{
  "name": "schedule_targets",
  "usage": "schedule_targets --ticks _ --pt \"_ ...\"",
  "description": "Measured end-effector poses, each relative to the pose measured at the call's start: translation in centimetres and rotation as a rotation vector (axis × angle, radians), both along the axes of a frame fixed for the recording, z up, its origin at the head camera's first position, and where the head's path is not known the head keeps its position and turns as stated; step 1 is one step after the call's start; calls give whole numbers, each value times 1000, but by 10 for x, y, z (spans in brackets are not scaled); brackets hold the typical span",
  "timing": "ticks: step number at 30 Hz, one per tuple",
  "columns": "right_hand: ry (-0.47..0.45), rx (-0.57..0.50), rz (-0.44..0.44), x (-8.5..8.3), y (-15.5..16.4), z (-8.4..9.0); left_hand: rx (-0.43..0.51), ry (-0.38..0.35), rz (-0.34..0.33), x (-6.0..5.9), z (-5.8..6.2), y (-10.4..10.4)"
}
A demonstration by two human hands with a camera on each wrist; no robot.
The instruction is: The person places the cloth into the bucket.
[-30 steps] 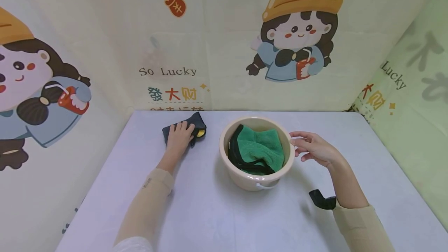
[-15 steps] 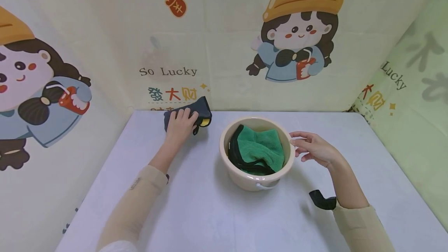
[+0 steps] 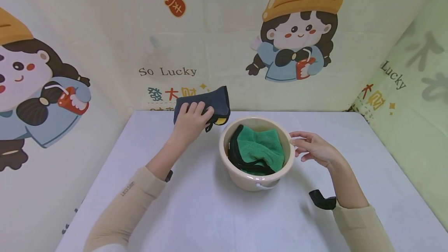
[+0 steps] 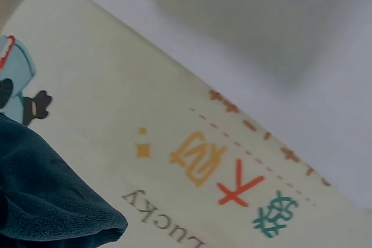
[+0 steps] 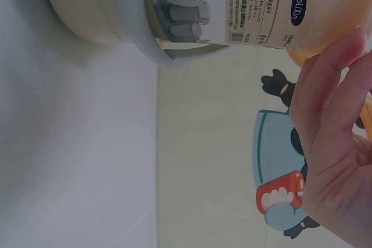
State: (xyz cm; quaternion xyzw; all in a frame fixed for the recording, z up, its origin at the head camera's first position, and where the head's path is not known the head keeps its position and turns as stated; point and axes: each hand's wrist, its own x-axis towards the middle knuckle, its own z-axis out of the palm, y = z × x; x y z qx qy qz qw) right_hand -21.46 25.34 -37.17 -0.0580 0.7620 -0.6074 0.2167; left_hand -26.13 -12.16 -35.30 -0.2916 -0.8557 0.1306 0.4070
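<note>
Near the desk's far edge, I am gripping the dark cloth (image 3: 206,102) in my left hand (image 3: 190,121), just left of the basin (image 3: 224,154); my right hand (image 3: 313,147), fingers relaxed, is touching its rim.

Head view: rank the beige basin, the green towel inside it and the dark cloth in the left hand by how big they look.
1. beige basin
2. green towel, partly crumpled
3. dark cloth, partly covered by the left hand

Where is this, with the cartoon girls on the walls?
Probably a small tabletop booth: printed cartoon-girl cloth walls close in a pale grey table holding a cream plastic basin with a green towel.
</note>
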Motion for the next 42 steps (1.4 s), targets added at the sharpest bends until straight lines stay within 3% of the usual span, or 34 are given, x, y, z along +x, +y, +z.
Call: schedule_targets --ticks 5,9,19,26,30,42 --pt "-2 3 -5 0 0 -1 -25 39 -69 11 10 16" --pt "-5 -2 -6 -1 0 -1 -38 71 -135 17 12 29" --pt "-1 -10 4 -1 1 -1 -100 93 -278 35 5 57" --pt "-2 -3 3 -1 1 -3 -91 131 -411 40 -4 75" --pt "-9 9 -2 -2 1 -3 -125 90 -448 44 -6 81" --pt "-10 12 4 -2 2 -3 -230 -86 -454 47 -7 92"
